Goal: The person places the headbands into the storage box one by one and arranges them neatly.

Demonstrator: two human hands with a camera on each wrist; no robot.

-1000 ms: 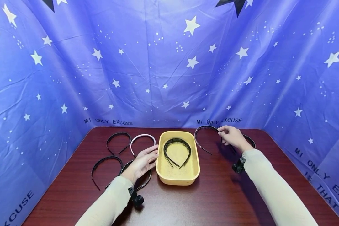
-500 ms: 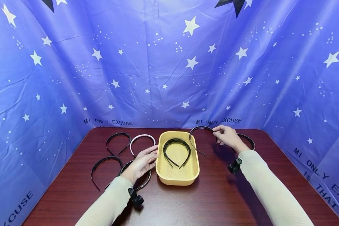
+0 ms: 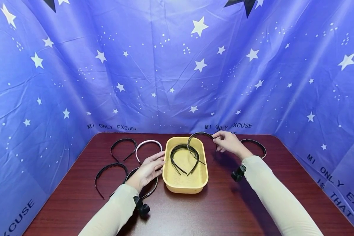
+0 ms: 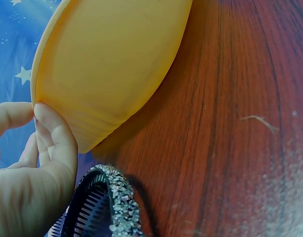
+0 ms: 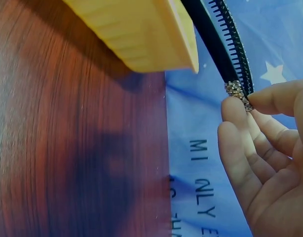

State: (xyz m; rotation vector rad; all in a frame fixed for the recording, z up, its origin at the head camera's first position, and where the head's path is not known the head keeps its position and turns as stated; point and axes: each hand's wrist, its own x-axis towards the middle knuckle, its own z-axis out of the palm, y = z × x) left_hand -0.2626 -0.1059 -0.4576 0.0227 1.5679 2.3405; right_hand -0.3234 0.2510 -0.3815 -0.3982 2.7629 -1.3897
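Note:
My left hand [image 3: 147,170] holds the left rim of a yellow plastic tub [image 3: 185,189], thumb and forefinger meeting at the edge in the left wrist view. A black toothed headband [image 3: 185,147] lies inside, apparently stacked with another. My right hand [image 3: 231,143] pinches a black toothed headband [image 3: 201,133] with sparkly trim [image 5: 235,90] between thumb and fingertips. This headband hangs raised, its free end overlapping the tub's right side in the head view. Under the left hand lies a headband with glittering stones [image 4: 123,200], partly hidden.
On the dark red wooden table [image 3: 218,209], a pink-and-white headband [image 3: 148,141] and black ones [image 3: 123,140] lie left of the tub. Another black headband [image 3: 256,143] lies at the right, behind the right wrist. A blue star-printed cloth [image 3: 177,82] surrounds the table's back and sides.
My right hand has carried its headband leftward from beside the tub to over its right rim, uncovering more of the headband at the right. The left hand has stayed at the rim.

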